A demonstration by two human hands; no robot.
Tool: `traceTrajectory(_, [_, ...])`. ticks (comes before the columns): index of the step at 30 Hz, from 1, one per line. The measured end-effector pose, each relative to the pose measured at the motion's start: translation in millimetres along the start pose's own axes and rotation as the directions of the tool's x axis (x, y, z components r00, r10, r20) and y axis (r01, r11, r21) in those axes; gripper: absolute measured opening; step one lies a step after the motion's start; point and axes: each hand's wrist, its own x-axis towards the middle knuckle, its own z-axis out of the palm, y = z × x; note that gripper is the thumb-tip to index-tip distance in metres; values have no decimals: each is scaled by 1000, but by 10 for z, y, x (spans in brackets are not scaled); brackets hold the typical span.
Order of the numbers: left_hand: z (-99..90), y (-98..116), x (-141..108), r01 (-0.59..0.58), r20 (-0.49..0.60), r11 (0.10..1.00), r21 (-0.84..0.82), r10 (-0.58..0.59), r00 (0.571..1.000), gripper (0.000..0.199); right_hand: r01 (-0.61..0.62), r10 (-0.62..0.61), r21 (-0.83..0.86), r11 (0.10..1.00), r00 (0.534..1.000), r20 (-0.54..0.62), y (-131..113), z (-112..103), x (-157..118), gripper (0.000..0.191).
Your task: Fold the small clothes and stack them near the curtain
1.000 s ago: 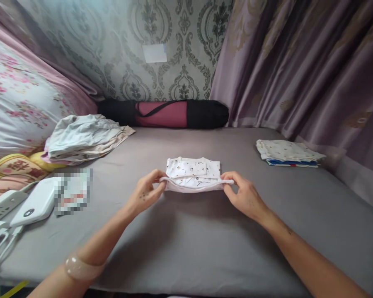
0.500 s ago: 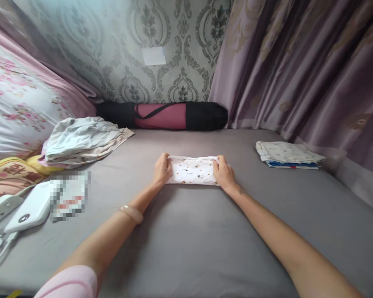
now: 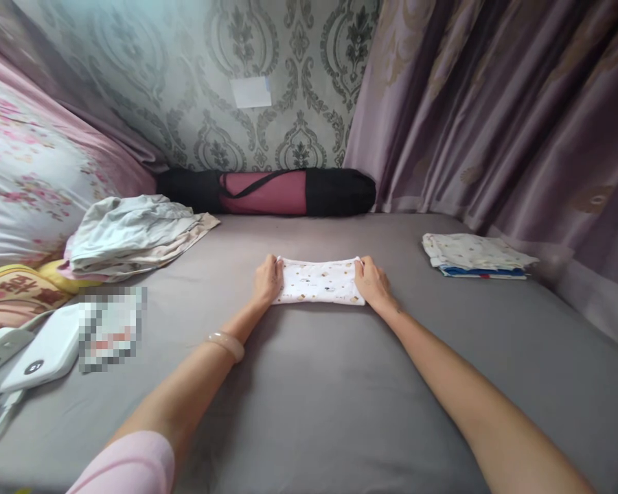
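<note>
A white cloth [image 3: 319, 281] with a small brown and black print, folded into a flat rectangle, is stretched between my hands over the middle of the bed. My left hand [image 3: 268, 280] is closed on its left end, with a pale bangle on that wrist. At the opposite end, my right hand [image 3: 373, 283] grips the far right corner. The fingertips of both hands are partly hidden behind the cloth. To the right lies a stack of folded cloths [image 3: 476, 252], white printed on top and blue beneath.
A loose heap of pale clothes [image 3: 134, 230] lies at left beside a yellow plush item [image 3: 25, 288]. Nearer are a white power bank [image 3: 46, 350], a power strip [image 3: 0, 350] with cables, and a blurred packet [image 3: 113, 329]. A black and maroon rolled bag [image 3: 268, 192] rests against the wall.
The folded cloth now looks pulled tauter between my hands, its print slightly shifted. Both hands stay on its ends. The view has moved a little.
</note>
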Motion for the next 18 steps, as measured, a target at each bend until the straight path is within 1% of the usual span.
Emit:
traceTrajectory(3, [10,26,-6,39,32,995,88,-42,999,26,-36,38,-54,998,999,33,-7,9,-6,37])
traceTrajectory(7, [17,67,-1,81,61,984,159,-92,994,33,-80,85,-76,994,995,59,-8,39,21,41])
traceTrajectory(10, [8,107,5,100,70,980,170,-113,991,35,-92,101,-88,992,990,100,-22,48,65,43])
traceTrajectory(13, [-30,108,46,138,81,983,122,-148,986,33,-97,112,-114,989,985,134,-23,23,129,42])
traceTrajectory(14, [-56,89,69,163,109,982,91,-173,979,33,-89,106,-110,990,981,163,-11,2,151,42])
traceTrajectory(16, [-129,25,108,229,187,973,38,-232,955,34,-83,95,-55,995,958,271,37,-63,180,45])
traceTrajectory(17, [-175,-14,116,248,198,968,27,-248,948,35,-88,89,-19,996,941,325,66,-103,181,47])
traceTrajectory(18, [-224,-49,109,240,170,970,29,-241,955,36,-94,86,5,996,934,348,93,-145,169,48])
